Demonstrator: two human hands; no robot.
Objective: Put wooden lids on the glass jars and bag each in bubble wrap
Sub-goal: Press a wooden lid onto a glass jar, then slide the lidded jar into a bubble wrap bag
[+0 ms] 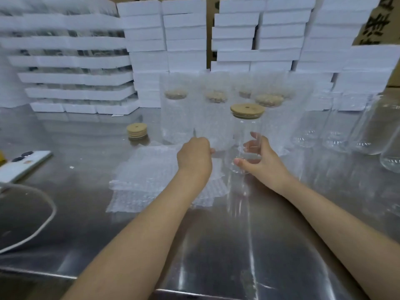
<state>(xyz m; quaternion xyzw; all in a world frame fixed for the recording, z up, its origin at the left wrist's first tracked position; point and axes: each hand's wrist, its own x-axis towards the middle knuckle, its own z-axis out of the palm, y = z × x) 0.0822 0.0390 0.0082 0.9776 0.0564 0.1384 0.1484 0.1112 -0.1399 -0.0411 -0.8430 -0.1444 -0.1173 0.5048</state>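
Within the right hand point(264, 161), fingers wrapped near its base, is the tall clear glass jar point(246, 131), axis upright, round wooden lid point(247, 110) on. Just leftward, the left hand point(194, 156) curls over flat bubble-wrap bags point(149, 172); hold hidden.

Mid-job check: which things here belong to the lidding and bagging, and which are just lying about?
Job: lidded jar in right hand; bubble-wrap bag in left hand; flat bags; spare lids; bagged jars; bare jars.
Lying about: phone; white cable; foam boxes.

head view | worn camera | faces forward-down | close over steel table point(216, 245)
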